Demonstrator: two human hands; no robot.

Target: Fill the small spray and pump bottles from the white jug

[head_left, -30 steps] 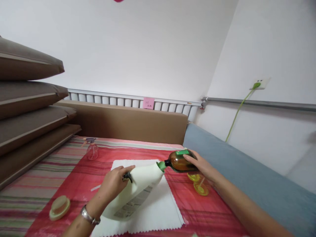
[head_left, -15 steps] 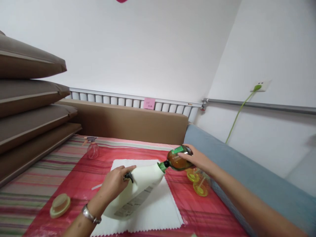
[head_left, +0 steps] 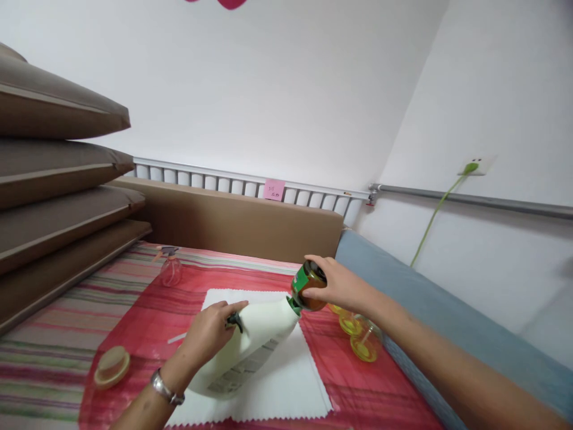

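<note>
A large white bottle with a green neck lies tilted, its mouth pointing up and to the right. My left hand is closed over its left side. Black and hooked, what looks like a pump nozzle pokes out between those fingers, and a thin white tube shows on the hand's other side. My right hand is wrapped around an amber bottle with a green label, tipped neck-down at the white bottle's mouth. The amber bottle's neck is hidden there.
Beneath the white bottle is a white cloth on a red sheet. Yellow-based clear containers stand right, near the blue padded edge. A pink spray bottle stands back left; a pale round lid lies front left. Stacked brown cushions rise left.
My right hand has moved left and tipped the amber bottle more steeply, bringing its neck to the white bottle's mouth. My left hand keeps its place on the white bottle.
</note>
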